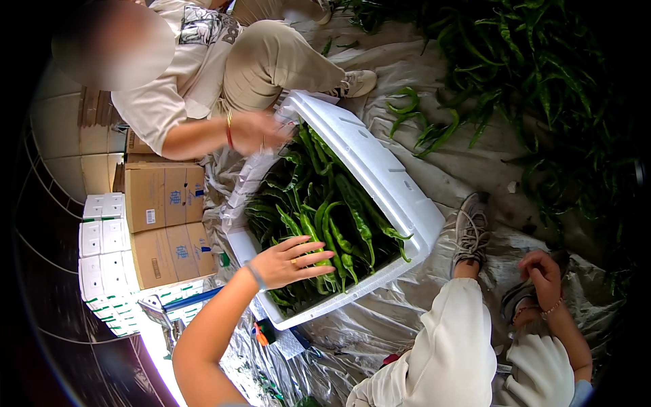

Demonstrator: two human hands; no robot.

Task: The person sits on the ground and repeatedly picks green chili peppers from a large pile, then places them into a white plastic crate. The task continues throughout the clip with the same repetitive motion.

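Note:
A white foam box point(363, 135) full of long green chili peppers point(351, 203) stands tilted in the picture before me. My left hand point(292, 262) lies flat on the peppers near the box's near left side, fingers spread, a ring and a wristband on it. My right hand point(541, 277) is at the right by my shoe, fingers loosely bent; whether it holds anything cannot be told. A co-worker's hand point(259, 133), blurred, is over the far left corner of the box, above crumpled clear plastic film at its edge.
A large heap of green peppers point(534, 66) covers the upper right, with loose peppers point(427, 127) beside it. Cardboard boxes point(165, 198) and stacked white boxes point(104, 249) stand left. Orange-handled scissors point(261, 334) lie near the box. Silvery plastic sheeting point(341, 341) covers the ground.

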